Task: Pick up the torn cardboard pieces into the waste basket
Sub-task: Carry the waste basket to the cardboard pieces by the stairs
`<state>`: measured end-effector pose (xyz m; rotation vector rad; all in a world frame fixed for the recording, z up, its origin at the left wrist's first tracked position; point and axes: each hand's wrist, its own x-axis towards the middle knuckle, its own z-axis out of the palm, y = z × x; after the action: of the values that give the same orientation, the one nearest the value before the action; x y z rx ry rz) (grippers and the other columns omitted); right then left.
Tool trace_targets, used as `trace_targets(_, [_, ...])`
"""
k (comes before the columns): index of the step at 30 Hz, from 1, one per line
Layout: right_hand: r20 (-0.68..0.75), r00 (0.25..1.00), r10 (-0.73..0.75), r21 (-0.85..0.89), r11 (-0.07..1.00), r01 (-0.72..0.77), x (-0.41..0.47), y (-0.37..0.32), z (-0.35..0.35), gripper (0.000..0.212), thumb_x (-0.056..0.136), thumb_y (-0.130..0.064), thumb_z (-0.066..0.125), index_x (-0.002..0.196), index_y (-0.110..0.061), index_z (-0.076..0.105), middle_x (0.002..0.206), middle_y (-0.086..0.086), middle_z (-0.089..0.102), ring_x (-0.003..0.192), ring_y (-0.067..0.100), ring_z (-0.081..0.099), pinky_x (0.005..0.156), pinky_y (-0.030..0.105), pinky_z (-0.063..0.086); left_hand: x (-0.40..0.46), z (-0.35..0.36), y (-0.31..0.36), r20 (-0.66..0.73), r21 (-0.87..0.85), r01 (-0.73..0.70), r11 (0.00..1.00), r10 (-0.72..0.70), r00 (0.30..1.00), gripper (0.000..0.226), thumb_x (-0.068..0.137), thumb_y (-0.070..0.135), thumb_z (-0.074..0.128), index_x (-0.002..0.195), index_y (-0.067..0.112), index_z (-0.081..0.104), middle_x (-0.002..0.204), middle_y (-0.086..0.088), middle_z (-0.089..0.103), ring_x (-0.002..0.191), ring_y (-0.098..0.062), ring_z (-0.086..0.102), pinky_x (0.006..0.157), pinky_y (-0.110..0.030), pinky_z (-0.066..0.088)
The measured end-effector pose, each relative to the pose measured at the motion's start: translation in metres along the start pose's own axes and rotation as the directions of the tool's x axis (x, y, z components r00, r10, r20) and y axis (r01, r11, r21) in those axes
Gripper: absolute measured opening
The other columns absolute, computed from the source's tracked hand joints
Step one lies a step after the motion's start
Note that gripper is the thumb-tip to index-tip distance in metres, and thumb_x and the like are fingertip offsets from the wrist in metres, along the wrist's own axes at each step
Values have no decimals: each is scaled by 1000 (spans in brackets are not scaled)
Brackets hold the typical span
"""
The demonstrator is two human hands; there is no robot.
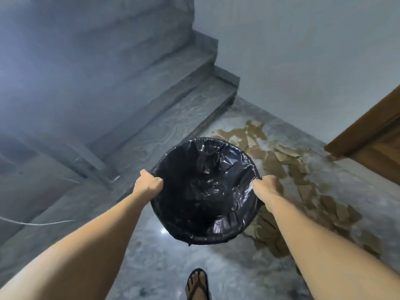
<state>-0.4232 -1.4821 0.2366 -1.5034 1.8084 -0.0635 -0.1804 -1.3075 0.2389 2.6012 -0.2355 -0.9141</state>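
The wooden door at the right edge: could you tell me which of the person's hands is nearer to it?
Right. The right hand grips the waste basket rim on the side facing the wooden door; the left hand has its grip on the opposite rim, toward the stairs.

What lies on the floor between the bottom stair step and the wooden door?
In the head view, torn brown cardboard pieces lie scattered on the grey stone floor between the grey bottom stair step and the brown wooden door.

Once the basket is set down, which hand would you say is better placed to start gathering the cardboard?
Probably the right hand: the cardboard pieces lie on its side of the basket.
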Motion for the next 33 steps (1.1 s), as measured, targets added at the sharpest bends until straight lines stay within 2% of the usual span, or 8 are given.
trace_targets(4, [97,989,-108,59,993,102,54,-26,100,6,82,-11,56,87,-8,55,81,11,56,84,28,52,65,30,38,87,22,-43,-72,-1,79,997,-79,994,63,80,11,49,140,-2,35,126,-24,58,113,-40,57,89,-39,48])
trace_targets(7, [151,974,-167,111,982,152,83,-31,167,42,87,-8,57,129,-7,52,129,15,57,116,33,54,91,34,45,146,44,-83,-103,-44,88,995,-92,990,68,72,14,54,137,6,38,121,-23,60,109,-39,59,89,-36,50])
trace_targets(11, [259,926,-276,182,955,233,124,-29,245,56,87,-4,58,140,-10,40,137,15,49,123,31,49,103,36,41,212,77,-130,-183,-80,99,992,-113,977,41,72,13,57,110,0,48,103,-21,62,98,-37,61,76,-36,49])
trace_targets(16, [281,888,-364,279,916,288,157,-15,299,61,87,1,60,142,-8,35,133,14,49,120,29,51,98,30,41,254,112,-156,-329,-138,71,988,-113,937,44,71,16,61,111,-2,55,103,-25,65,95,-39,62,81,-41,51])
trace_targets(21, [291,857,-425,282,894,348,181,-2,320,61,86,8,58,140,-8,35,134,13,50,121,29,52,98,30,44,265,139,-160,-395,-163,29,986,-92,914,55,73,16,66,121,-3,47,118,-25,59,111,-40,56,93,-43,49])
trace_targets(24, [316,820,-477,261,875,408,185,2,321,67,84,4,63,144,-10,35,138,13,51,122,29,54,104,42,46,265,146,-164,-389,-155,-22,988,-41,920,66,66,26,69,124,2,51,122,-22,59,114,-39,56,97,-44,48])
trace_targets(29, [310,790,-529,204,849,488,189,18,300,66,79,-6,70,140,-12,44,131,10,57,113,27,59,99,41,50,236,160,-148,-443,75,-1,997,34,896,78,77,36,71,141,7,36,147,-20,36,138,-38,30,113,-51,26])
trace_targets(33, [324,794,-515,205,857,472,188,53,253,48,84,-2,66,131,-8,55,104,10,57,83,24,59,77,41,56,192,178,-117,-530,136,-275,952,305,791,53,79,28,66,128,10,55,127,-15,60,123,-33,49,103,-41,39])
